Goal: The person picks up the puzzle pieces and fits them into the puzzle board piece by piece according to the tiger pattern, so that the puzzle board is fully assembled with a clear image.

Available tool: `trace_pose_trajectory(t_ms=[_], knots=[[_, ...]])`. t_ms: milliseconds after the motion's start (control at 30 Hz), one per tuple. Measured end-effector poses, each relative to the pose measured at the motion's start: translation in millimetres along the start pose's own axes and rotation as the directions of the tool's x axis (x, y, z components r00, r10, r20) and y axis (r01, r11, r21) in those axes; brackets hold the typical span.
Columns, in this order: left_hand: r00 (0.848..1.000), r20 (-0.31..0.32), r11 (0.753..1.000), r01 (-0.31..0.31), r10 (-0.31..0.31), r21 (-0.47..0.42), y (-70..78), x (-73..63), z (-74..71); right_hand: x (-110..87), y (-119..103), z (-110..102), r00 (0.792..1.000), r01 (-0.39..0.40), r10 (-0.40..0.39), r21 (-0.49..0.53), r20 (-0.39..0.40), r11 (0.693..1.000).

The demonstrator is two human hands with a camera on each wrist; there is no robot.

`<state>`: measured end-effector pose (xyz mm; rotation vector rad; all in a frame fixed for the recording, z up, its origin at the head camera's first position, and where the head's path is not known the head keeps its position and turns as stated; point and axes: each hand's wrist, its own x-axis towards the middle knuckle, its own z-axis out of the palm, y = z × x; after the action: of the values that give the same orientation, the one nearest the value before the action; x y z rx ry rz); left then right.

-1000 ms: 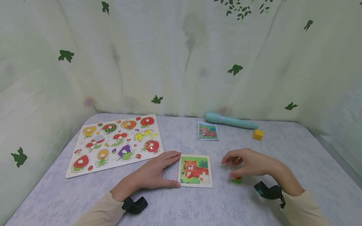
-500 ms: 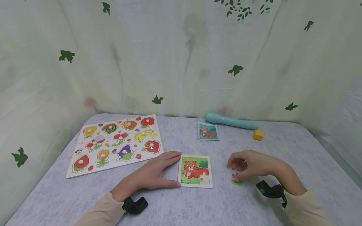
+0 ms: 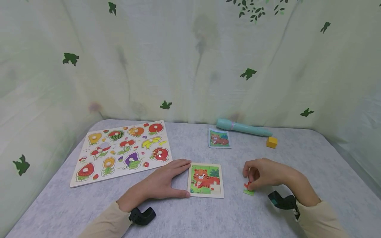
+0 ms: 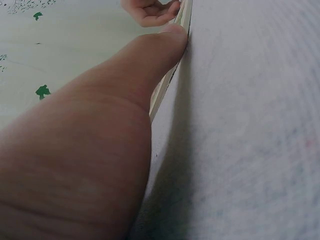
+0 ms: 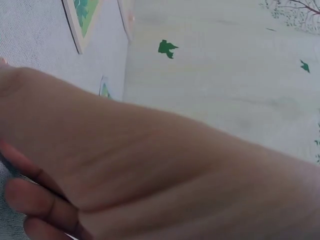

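Note:
A small tiger jigsaw puzzle in a wooden frame [image 3: 222,185] lies on the table in the head view, with a pale gap at its lower right. My left hand [image 3: 162,180] rests beside it, fingers extended to the upper left corner and thumb against the lower left one. To the right of the frame, my right hand [image 3: 266,173] pinches a red and green puzzle piece [image 3: 248,190] at the tabletop between thumb and curled fingers. Part of that piece is covered by the fingertips. In the right wrist view, the hand [image 5: 125,155] hides the piece.
A large fruit peg puzzle board [image 3: 122,152] lies at the left, close to my left hand. Toward the back are a small tiger picture card [image 3: 219,138], a teal pen-shaped stick [image 3: 244,128] and a yellow cube [image 3: 271,142]. A printed curtain [image 3: 190,66] hangs behind the table.
My right hand has shifted slightly right, and its thumb and fingers have closed in on the puzzle piece. The left hand and the tiger puzzle have stayed put.

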<state>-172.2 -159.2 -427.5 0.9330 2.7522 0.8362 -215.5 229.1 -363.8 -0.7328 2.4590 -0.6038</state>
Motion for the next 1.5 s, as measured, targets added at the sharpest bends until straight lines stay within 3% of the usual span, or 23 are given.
trace_pose_trajectory(t_ms=[333,667,933,1500], knots=[[1.000,0.002,1.000,0.004,-0.004,-0.002,0.8,-0.2,-0.4,3.5,0.5,2.3,0.994,0.112,-0.112,0.036,0.001,0.993],[1.000,-0.001,1.000,0.002,-0.002,0.006,0.5,0.5,-0.8,3.6,-4.9,4.6,0.999,-0.007,0.007,-0.012,0.033,1.000],[1.000,0.002,1.000,0.001,-0.001,-0.001,1.0,0.7,-1.0,4.1,-3.3,5.3,0.995,0.104,-0.103,-0.027,0.012,0.994],[1.000,-0.009,1.000,-0.019,0.019,-0.005,0.8,-0.3,-0.6,4.6,-5.5,7.4,0.989,0.147,-0.147,-0.043,0.003,0.988]])
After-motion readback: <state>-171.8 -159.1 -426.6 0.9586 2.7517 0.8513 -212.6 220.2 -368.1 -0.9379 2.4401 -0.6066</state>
